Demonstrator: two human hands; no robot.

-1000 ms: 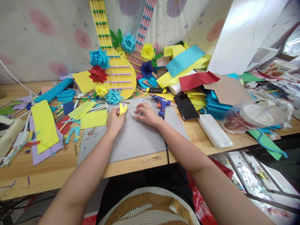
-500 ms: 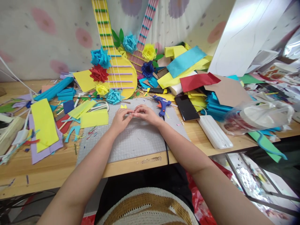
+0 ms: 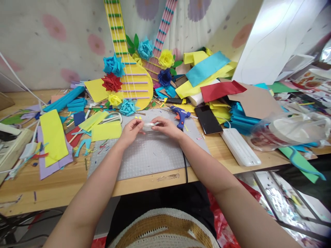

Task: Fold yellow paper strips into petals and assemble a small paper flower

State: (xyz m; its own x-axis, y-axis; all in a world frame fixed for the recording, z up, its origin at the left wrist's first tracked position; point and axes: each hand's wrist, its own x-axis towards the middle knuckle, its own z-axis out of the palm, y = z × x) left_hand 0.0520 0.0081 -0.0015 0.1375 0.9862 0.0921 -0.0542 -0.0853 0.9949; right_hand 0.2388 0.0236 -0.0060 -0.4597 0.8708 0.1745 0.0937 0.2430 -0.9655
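Observation:
Between my two hands, just over the grey cutting mat (image 3: 144, 155), is a small clear, whitish roll (image 3: 148, 124) seen edge-on; its exact kind is hard to make out. The fingers of my left hand (image 3: 131, 131) pinch its left end. At its right end, my right hand (image 3: 167, 127) grips it with thumb and fingers. Right of my right hand lies a blue hot glue gun (image 3: 181, 117) with its black cord running to the table's front edge. Small yellow paper bits (image 3: 139, 117) lie behind my left hand.
A yellow paper guitar (image 3: 139, 82) with paper flowers leans at the back. White-handled scissors (image 3: 113, 118) and yellow paper (image 3: 106, 131) lie on the left. To the right are a phone (image 3: 208, 120), a white power bank (image 3: 241, 147) and a bagged cup (image 3: 289, 129).
My hands have moved apart a little, and the clear roll now shows between them. The whole view has shifted slightly; the things on the table stay in place.

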